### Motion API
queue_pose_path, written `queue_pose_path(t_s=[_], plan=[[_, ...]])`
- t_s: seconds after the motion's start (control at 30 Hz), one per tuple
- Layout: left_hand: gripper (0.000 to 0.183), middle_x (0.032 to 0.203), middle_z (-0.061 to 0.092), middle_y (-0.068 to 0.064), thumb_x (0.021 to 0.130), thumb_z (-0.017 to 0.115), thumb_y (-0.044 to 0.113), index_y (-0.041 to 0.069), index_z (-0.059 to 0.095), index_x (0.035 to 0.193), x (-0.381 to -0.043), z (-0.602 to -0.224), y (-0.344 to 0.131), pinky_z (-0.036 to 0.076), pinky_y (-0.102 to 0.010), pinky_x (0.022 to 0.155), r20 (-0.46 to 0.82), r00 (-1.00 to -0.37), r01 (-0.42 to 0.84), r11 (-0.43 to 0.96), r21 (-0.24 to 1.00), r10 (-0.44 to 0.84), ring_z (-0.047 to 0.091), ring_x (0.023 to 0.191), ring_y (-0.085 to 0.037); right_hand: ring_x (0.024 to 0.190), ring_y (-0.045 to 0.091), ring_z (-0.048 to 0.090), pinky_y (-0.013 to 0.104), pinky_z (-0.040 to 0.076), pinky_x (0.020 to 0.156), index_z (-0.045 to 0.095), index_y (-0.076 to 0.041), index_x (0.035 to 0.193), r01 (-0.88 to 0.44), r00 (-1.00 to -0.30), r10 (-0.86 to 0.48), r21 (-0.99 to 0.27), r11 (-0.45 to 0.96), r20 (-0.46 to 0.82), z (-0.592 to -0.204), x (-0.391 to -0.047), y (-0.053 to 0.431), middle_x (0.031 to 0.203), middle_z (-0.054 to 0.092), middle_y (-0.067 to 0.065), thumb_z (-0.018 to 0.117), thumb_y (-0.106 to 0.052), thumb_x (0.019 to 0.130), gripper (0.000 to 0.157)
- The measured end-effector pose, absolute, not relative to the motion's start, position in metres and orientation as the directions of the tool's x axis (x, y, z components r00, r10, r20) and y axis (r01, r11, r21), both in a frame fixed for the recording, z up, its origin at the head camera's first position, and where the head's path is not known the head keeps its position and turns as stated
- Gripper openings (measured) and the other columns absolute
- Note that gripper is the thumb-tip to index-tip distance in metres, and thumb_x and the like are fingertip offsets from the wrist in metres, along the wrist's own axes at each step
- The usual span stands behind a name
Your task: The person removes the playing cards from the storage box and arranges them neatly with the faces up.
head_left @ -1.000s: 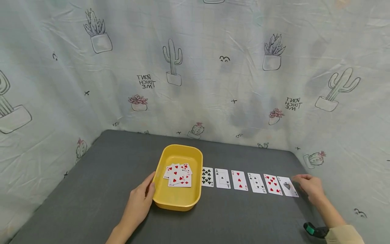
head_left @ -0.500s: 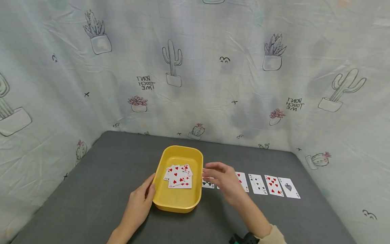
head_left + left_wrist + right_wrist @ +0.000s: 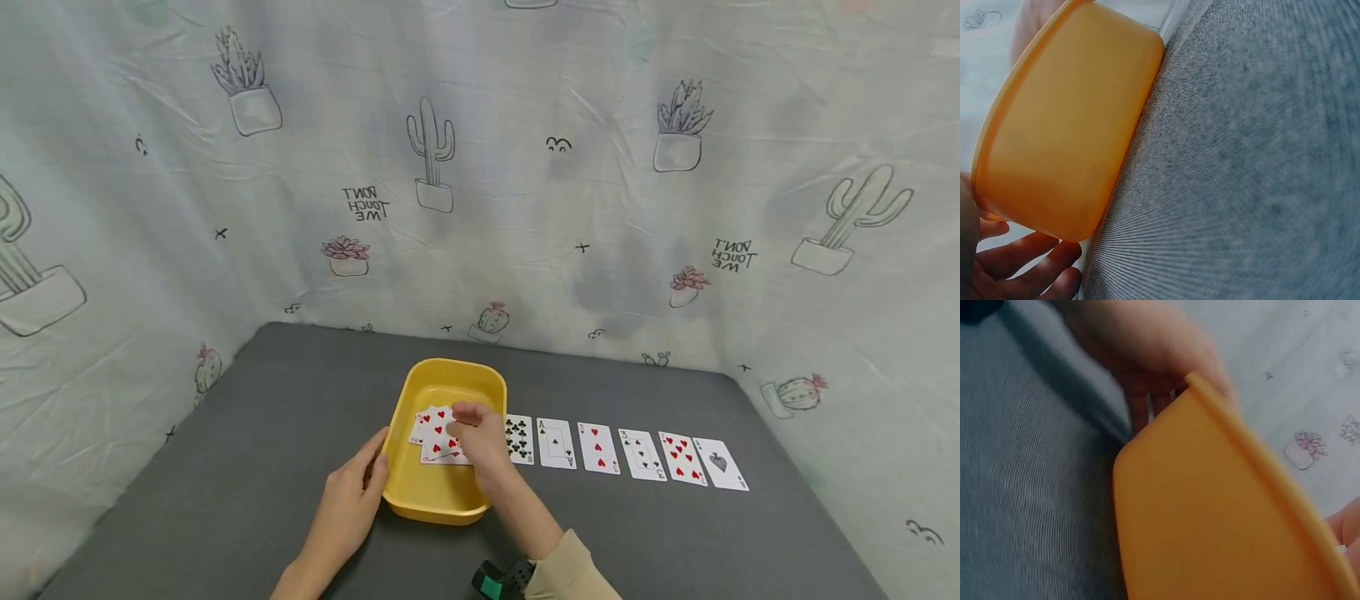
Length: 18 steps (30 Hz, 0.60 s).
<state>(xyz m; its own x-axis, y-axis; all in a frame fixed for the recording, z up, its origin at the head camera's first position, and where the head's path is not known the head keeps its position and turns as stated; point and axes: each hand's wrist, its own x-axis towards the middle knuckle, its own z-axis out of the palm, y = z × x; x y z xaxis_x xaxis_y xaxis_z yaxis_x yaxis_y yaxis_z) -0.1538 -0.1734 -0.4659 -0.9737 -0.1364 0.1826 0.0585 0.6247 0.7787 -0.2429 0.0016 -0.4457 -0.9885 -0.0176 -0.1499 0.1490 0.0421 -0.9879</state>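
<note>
A yellow plastic tray point(image 3: 420, 492) stands on the grey table, with several overlapping playing cards point(image 3: 435, 432) lying face up inside. My left hand point(image 3: 348, 500) holds its left side. In the left wrist view, fingers point(image 3: 1041, 256) of that hand lie at the tray's wall point(image 3: 1066, 137). My right hand point(image 3: 482, 442) reaches over the tray's right rim, its fingertips at the cards, covering part of the pile. In the right wrist view, that hand point(image 3: 1350, 534) shows just past the rim; I cannot tell whether it pinches a card.
To the tray's right runs a row of face-up cards: an eight of clubs point(image 3: 519, 439), an ace of clubs point(image 3: 556, 443), more number cards point(image 3: 598, 448), and an ace of spades point(image 3: 721, 464) at the end. A printed curtain point(image 3: 510, 208) hangs behind the table.
My right hand has swung left from the row's far end, across the laid-out cards, to the pile in the tray. My left hand has stayed at the tray's left side.
</note>
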Motion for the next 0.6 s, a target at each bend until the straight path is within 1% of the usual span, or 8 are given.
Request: queue_pose_path(t_s=[0.13, 0.27, 0.43, 0.6], plan=[[0.044, 0.138, 0.055, -0.013, 0.106, 0.049, 0.025, 0.011, 0.048, 0.147, -0.1543, -0.4671, -0.1726, 0.05, -0.047, 0.09, 0.195, -0.972, 0.073, 0.624, 0.778, -0.13, 0.058, 0.116, -0.025, 0.097, 0.025, 0.057, 0.037, 0.05, 0.085, 0.065, 0.004, 0.114, 0.15, -0.988, 0.048, -0.983, 0.107, -0.145, -0.4464, -0.2426, -0.0025, 0.11, 0.062, 0.015, 0.063, 0.009, 0.085, 0.029], [0.043, 0.137, 0.055, -0.013, 0.105, 0.05, 0.025, 0.01, 0.049, 0.146, -0.1545, -0.4685, -0.1731, 0.05, -0.048, 0.09, 0.224, -0.966, 0.095, 0.63, 0.771, -0.129, 0.058, 0.116, -0.025, 0.098, 0.026, 0.056, 0.041, 0.048, 0.09, 0.064, 0.003, 0.113, 0.186, -0.982, 0.053, -0.973, 0.138, -0.18, -0.4443, -0.2421, -0.0047, 0.11, 0.06, 0.014, 0.064, 0.006, 0.086, 0.027], [0.044, 0.139, 0.054, -0.014, 0.106, 0.049, 0.027, 0.01, 0.049, 0.146, -0.1542, -0.4682, -0.1726, 0.049, -0.05, 0.092, 0.217, -0.968, 0.089, 0.632, 0.77, -0.128, 0.056, 0.12, -0.028, 0.097, 0.026, 0.057, 0.045, 0.045, 0.091, 0.063, 0.0, 0.111, 0.244, -0.97, 0.036, -0.962, 0.121, -0.241, -0.4428, -0.2422, -0.0039, 0.108, 0.06, 0.01, 0.065, 0.001, 0.088, 0.024], [0.044, 0.139, 0.054, -0.014, 0.106, 0.048, 0.028, 0.012, 0.048, 0.147, -0.1546, -0.4671, -0.1706, 0.048, -0.051, 0.093, 0.204, -0.97, 0.075, 0.635, 0.769, -0.134, 0.055, 0.121, -0.028, 0.098, 0.026, 0.054, 0.043, 0.045, 0.087, 0.063, -0.001, 0.111, 0.257, -0.967, 0.025, -0.964, 0.076, -0.255, -0.4423, -0.2426, -0.001, 0.106, 0.059, 0.009, 0.065, -0.002, 0.087, 0.023]])
